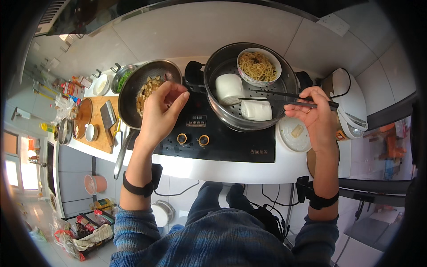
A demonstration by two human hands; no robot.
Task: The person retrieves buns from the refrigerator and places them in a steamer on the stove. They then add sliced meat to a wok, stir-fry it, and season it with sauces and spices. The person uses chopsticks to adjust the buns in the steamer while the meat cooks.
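Note:
My right hand (312, 113) holds a pair of black chopsticks (287, 96), their tips over a steamer pot (213, 106) on the cooktop. Inside the steamer are a large white steamed bun (230, 87), a smaller white bun (257, 110) close to the chopstick tips, and a bowl of noodles (258, 66). My left hand (163, 113) is raised before a frying pan (128, 96) that holds chopped food (146, 90). Its thumb and fingers are apart, with nothing between them. Whether the chopsticks touch the smaller bun, I cannot tell.
A white plate (283, 137) with a pale piece lies under my right hand. Behind it stands a rice cooker (350, 100). The pan's handle (121, 157) juts over the counter's front edge. Left are a cutting board (100, 116), a cleaver (107, 114), a small white bowl (91, 132) and a bowl of chopped greens (124, 81).

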